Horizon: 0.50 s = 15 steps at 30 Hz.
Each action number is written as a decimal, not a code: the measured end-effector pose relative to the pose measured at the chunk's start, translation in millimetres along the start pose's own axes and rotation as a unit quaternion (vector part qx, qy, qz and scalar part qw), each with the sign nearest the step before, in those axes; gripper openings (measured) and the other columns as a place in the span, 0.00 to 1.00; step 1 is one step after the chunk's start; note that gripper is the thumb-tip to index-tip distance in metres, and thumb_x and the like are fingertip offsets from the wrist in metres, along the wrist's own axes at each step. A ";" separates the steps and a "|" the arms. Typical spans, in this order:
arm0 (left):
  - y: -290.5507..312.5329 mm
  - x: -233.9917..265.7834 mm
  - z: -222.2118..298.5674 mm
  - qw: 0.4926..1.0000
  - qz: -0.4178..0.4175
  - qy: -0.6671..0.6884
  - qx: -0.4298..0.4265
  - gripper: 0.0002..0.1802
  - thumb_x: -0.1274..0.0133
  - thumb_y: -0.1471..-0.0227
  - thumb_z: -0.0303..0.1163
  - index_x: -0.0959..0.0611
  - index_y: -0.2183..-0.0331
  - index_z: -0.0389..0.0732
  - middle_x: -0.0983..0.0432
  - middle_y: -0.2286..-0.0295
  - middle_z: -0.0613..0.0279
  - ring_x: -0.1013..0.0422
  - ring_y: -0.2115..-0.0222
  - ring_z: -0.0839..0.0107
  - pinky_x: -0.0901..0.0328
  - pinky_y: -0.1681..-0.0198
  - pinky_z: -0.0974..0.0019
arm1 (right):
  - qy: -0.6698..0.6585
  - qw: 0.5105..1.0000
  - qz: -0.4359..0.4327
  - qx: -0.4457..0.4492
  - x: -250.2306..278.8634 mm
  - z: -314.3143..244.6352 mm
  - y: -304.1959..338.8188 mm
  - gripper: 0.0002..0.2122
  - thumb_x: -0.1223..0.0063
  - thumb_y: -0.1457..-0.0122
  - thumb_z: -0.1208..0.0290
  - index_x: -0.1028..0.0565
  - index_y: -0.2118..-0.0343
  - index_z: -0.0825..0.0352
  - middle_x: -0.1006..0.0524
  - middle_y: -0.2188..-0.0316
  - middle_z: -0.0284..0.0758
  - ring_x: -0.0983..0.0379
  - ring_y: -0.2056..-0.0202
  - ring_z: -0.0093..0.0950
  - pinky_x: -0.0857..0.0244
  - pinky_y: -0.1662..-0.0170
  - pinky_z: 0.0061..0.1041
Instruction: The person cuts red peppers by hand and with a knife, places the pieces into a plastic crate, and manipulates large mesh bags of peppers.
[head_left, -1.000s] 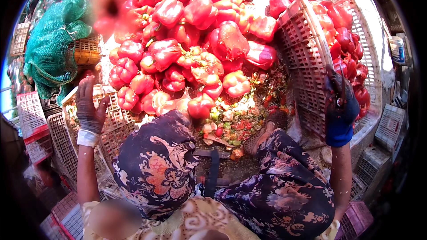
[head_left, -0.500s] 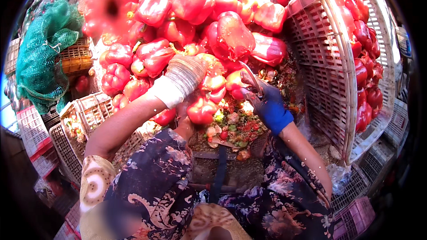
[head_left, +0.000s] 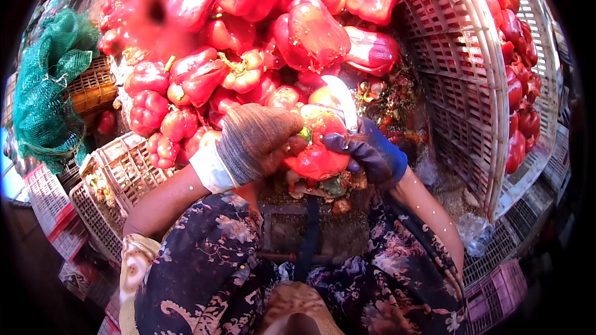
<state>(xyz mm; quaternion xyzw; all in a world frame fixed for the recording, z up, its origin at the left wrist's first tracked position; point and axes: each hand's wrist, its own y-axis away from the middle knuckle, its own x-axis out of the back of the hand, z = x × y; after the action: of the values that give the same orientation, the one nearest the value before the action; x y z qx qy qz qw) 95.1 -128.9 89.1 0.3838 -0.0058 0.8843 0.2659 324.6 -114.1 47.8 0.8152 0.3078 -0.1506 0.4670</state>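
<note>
My left hand (head_left: 261, 139), in a grey striped knit glove with a white cuff, is closed at the green stem end of a red bell pepper (head_left: 320, 160). My right hand (head_left: 375, 154), in a dark blue glove, grips a small curved knife (head_left: 344, 100). Its pale blade points up and away from me, and the handle is mostly hidden in the glove. The right thumb and fingertips touch the pepper's right side. Beyond my hands lies a large heap of red bell peppers (head_left: 310, 34).
A tilted plastic crate (head_left: 462, 96) of red peppers (head_left: 518, 99) stands at right. Green netting (head_left: 46, 93) rests at left over an orange crate (head_left: 93, 90). A pale crate with scraps (head_left: 127, 164) sits near my left elbow. Pepper trimmings (head_left: 391, 111) litter the surface.
Both hands have come closer together, with a pepper now between them. My left hand has drawn back from the heap. The knife's blade now shows more fully, pointing upward.
</note>
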 end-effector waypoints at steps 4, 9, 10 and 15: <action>1.5 -8.5 -9.3 0.986 0.036 0.162 -0.005 0.07 0.42 0.53 0.27 0.21 0.68 0.37 0.26 0.79 0.58 0.28 0.79 0.63 0.33 0.74 0.66 | -0.041 0.999 0.014 0.005 -2.0 -0.4 5.2 0.14 0.38 0.46 0.66 0.26 0.60 0.66 0.26 0.80 0.23 0.41 0.86 0.08 0.50 0.84 0.11; -4.1 -9.7 -13.1 0.884 0.001 0.454 0.115 0.15 0.47 0.44 0.37 0.21 0.70 0.33 0.26 0.74 0.61 0.29 0.71 0.76 0.33 0.67 0.71 | -0.054 0.995 0.017 0.077 4.3 3.6 8.8 0.14 0.39 0.46 0.67 0.25 0.58 0.68 0.25 0.79 0.23 0.41 0.86 0.09 0.50 0.85 0.11; -4.5 -10.0 -15.7 0.882 0.006 0.453 0.129 0.13 0.46 0.45 0.36 0.21 0.70 0.34 0.27 0.75 0.62 0.30 0.73 0.76 0.34 0.69 0.71 | -0.059 0.994 0.012 0.090 6.8 6.5 8.6 0.15 0.39 0.46 0.68 0.25 0.57 0.68 0.25 0.79 0.24 0.41 0.87 0.09 0.50 0.85 0.12; 2.1 -28.3 -40.0 0.727 0.061 0.660 0.182 0.14 0.46 0.45 0.37 0.24 0.61 0.39 0.27 0.75 0.67 0.37 0.81 0.82 0.44 0.80 0.79 | 0.006 0.994 0.100 0.038 9.7 3.8 11.6 0.19 0.38 0.47 0.71 0.27 0.52 0.70 0.23 0.76 0.26 0.40 0.87 0.10 0.49 0.85 0.12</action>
<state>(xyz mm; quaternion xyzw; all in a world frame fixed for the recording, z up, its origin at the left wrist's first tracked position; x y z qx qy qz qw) 83.0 -135.3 42.0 -0.2563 0.3090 0.9129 0.0731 339.6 -118.2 48.4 0.8597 0.2219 -0.1096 0.4469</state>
